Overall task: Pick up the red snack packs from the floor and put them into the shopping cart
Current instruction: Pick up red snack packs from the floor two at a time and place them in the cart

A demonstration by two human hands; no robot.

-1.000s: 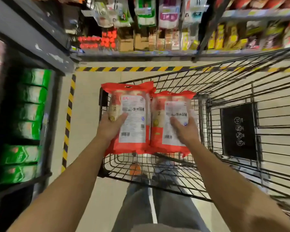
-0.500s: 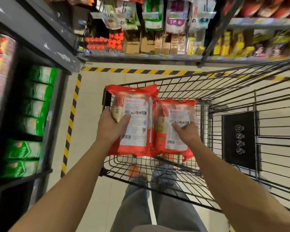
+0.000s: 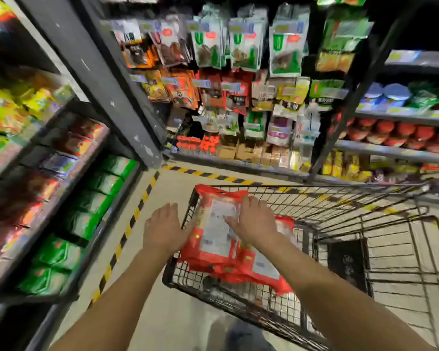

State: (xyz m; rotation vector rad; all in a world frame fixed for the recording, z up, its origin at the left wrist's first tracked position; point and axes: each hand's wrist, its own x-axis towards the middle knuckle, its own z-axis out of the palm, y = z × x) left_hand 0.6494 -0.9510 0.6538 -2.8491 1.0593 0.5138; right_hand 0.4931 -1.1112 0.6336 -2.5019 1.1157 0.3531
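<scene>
snack packs (image 3: 219,231) under right hand (image 3: 257,221)

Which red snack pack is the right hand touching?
The upper red pack, label up; right hand lies flat on it. The other pack lies beneath, nearer the person.

the red snack packs (image 3: 219,234) are glossy plastic film with matt white paper-like labels. the shopping cart (image 3: 340,211) is dark coated metal wire, smooth, dull sheen. the floor (image 3: 173,323) looks like smooth pale tile with yellow-black striped tape (image 3: 127,231). the shelves (image 3: 401,150) are grey painted metal, scuffed; the green packs (image 3: 96,198) look like shiny plastic.
</scene>
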